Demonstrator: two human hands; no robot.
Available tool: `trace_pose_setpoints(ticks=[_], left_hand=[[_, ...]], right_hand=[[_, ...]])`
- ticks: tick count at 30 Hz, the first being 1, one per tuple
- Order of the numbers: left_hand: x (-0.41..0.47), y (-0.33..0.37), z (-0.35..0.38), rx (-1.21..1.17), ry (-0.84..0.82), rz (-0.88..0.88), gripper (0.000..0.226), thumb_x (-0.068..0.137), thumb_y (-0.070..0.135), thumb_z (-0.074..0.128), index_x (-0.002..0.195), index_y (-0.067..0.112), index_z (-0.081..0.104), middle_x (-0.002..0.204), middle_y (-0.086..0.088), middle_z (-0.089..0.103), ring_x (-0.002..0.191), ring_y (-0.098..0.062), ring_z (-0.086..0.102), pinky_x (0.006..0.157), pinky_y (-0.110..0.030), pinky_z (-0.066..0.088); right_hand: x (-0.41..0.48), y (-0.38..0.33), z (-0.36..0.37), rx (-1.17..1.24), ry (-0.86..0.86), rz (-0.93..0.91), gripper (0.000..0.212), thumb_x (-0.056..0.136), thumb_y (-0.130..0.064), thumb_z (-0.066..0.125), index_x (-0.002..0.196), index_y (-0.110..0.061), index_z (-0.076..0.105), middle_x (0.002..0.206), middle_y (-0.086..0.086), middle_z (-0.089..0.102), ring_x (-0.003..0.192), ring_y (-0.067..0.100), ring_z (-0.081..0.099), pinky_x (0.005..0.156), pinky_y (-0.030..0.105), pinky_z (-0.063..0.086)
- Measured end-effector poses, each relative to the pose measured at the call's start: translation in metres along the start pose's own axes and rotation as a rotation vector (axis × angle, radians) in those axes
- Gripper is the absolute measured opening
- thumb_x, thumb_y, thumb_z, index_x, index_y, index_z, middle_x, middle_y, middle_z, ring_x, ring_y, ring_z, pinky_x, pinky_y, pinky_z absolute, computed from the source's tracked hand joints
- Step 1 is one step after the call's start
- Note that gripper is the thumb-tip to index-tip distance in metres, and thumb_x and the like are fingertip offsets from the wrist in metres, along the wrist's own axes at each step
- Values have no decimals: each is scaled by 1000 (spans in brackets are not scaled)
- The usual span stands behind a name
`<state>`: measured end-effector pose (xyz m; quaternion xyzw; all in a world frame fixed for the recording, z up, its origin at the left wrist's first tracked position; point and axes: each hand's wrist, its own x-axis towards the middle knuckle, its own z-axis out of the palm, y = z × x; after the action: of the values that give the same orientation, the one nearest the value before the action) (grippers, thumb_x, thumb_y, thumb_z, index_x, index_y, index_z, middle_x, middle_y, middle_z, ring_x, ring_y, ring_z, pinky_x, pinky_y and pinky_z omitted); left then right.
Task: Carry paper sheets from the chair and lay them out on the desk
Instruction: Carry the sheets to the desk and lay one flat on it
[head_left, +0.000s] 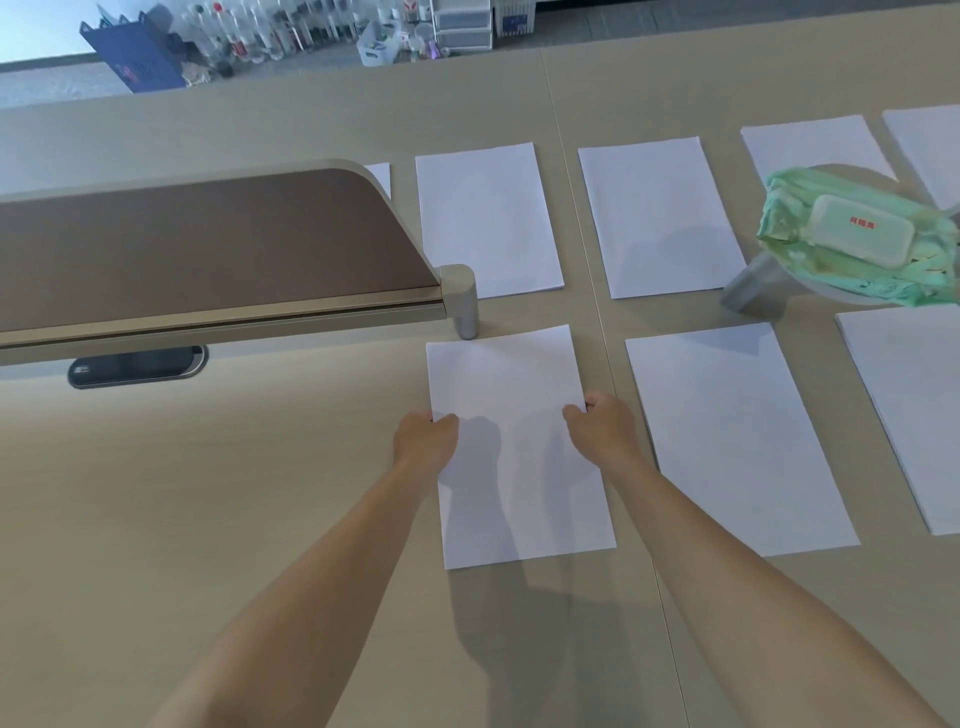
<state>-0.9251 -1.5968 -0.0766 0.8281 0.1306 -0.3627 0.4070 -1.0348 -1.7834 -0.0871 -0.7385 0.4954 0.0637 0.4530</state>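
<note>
Landmark: the divider post, the short grey cylinder at the end of the brown desk partition; every place below is being given from it.

Sheet in hand: a white paper sheet is lying flat on the desk, its far edge just in front of the post and its length running toward the person.

Left hand: the left hand is gripping the sheet's left edge, fingers curled in tight and pinching the paper.

Right hand: the right hand is doing the same on the right edge, fingers closed down on the paper.

Why held so: gripping both long edges is probably letting the person square the sheet before letting go, so it is sitting parallel to its neighbours.

Laid sheets: one sheet is lying beyond the post, another farther right of it, and a third right of the held sheet, with gaps between; more are showing toward the right border.

Why spaced so: separate, unstacked sheets are suiting a laying-out job.

Wipes pack: a green wet-wipe pack is resting on a raised round stand well right of the post.

Chair: not in view.
</note>
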Motion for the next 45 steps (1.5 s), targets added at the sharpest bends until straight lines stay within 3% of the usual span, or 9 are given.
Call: trace_pose_setpoints(ticks=[4, 8, 12, 19, 25, 30, 38, 42, 45], left_hand=[[1, 0, -2, -12, -36, 0, 25, 80, 17, 53, 89, 2, 70, 86, -12, 74, 86, -35, 72, 70, -40, 58], [-4, -1, -5, 28, -58, 1, 25, 77, 23, 52, 83, 4, 69, 79, -9, 71, 73, -31, 71, 61, -34, 53], [-23, -3, -19, 205, -17, 10, 20, 86, 24, 57, 77, 9, 66, 85, -8, 72, 81, -29, 70, 72, -34, 54], [-93, -60, -79, 334, -1, 148, 24, 87, 20, 54, 64, 21, 59, 61, 6, 58, 67, -17, 58, 60, -26, 39], [-135, -144, -148, 295, 114, 121, 11, 91, 23, 61, 82, 26, 66, 78, 2, 68, 81, -19, 65, 72, -26, 47], [-139, -173, -170, 17, 70, 128, 6, 92, 14, 59, 93, 16, 64, 91, -7, 66, 78, -21, 63, 69, -28, 48], [-123, -124, -93, 10, -46, 153, 20, 94, 10, 57, 77, 20, 52, 80, -3, 52, 71, -19, 53, 63, -27, 41], [-95, -95, -51, 101, -24, 122, 15, 66, 30, 64, 73, 21, 54, 74, -1, 52, 76, -19, 50, 71, -34, 41], [-61, -87, -26, 83, -26, 112, 22, 51, 34, 62, 63, 19, 53, 67, -7, 43, 69, -18, 43, 66, -37, 32]], right_hand=[[2, 4, -2, -18, -16, -17, 25, 85, -17, 54, 72, -11, 34, 72, 6, 33, 61, 20, 28, 51, 29, 20], [-1, 7, -2, -96, -4, -17, 22, 86, -24, 55, 74, -13, 39, 80, 7, 41, 70, 23, 41, 53, 27, 28], [-24, -3, -9, -615, 101, -236, 37, 94, -31, 49, 125, -11, 49, 124, 10, 50, 117, 32, 49, 92, 41, 41], [-83, -49, 13, -667, -358, -601, 39, 99, -38, 47, 133, -20, 54, 128, 3, 59, 114, 24, 57, 90, 36, 49], [-162, -73, 57, -802, -517, -752, 40, 96, -39, 45, 131, -23, 57, 129, 1, 60, 113, 23, 57, 92, 39, 50], [-189, -61, 70, -553, -372, -618, 44, 95, -38, 53, 134, -17, 55, 126, 2, 61, 115, 23, 57, 97, 38, 48], [-128, 3, 1, -347, -168, -364, 47, 96, -37, 57, 134, -12, 51, 132, 8, 57, 117, 26, 56, 86, 30, 42], [-86, 34, -26, -294, -129, -245, 48, 97, -35, 55, 136, -8, 49, 134, 7, 55, 121, 27, 54, 87, 29, 41], [-61, 51, -31, -231, -150, -136, 28, 91, -31, 54, 105, -6, 57, 99, 6, 59, 90, 26, 57, 64, 29, 41]])
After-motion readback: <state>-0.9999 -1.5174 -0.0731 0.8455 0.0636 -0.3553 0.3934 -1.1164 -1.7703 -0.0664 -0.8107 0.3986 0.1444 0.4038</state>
